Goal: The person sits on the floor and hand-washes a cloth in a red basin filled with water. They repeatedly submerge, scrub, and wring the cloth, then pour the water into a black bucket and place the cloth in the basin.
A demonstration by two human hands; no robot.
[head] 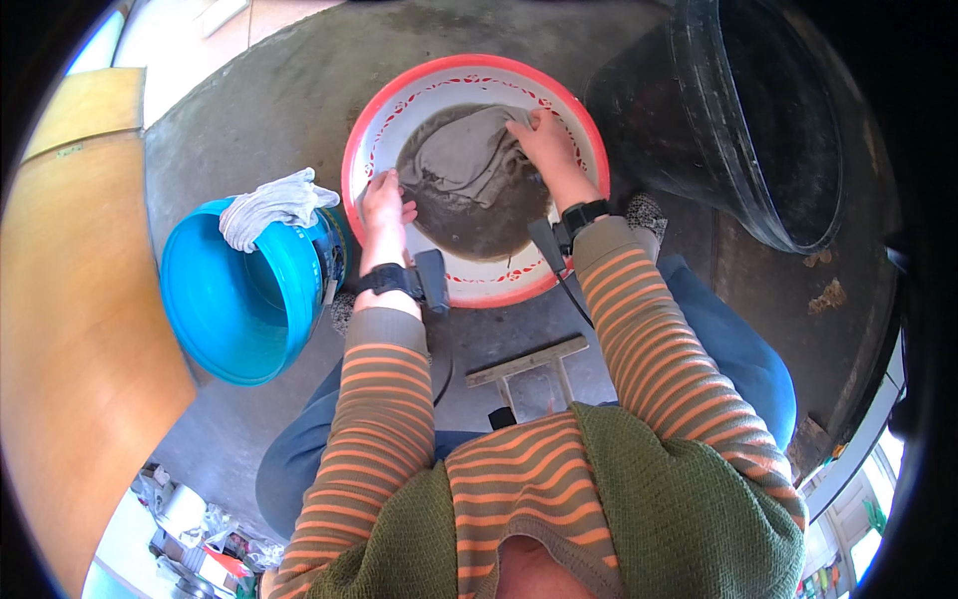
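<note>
A white enamel basin (486, 288) with a red rim and red pattern stands on the floor before me, with murky brown water in it. A wet grey cloth (464, 153) lies partly spread in the water. At the cloth's upper right edge, my right hand (550, 142) grips it between thumb and fingers. My left hand (388, 204) is at the basin's left side, by the cloth's left corner; whether it pinches that corner is not clear. Both wrists wear black straps with small devices and cables.
Left of the basin stands a blue plastic bucket (224, 292) with a light grey cloth (277, 208) draped over its rim. A large black tub (696, 127) is at the right. Wooden furniture (82, 299) stands at far left. Between my legs is a wooden stool frame (528, 361).
</note>
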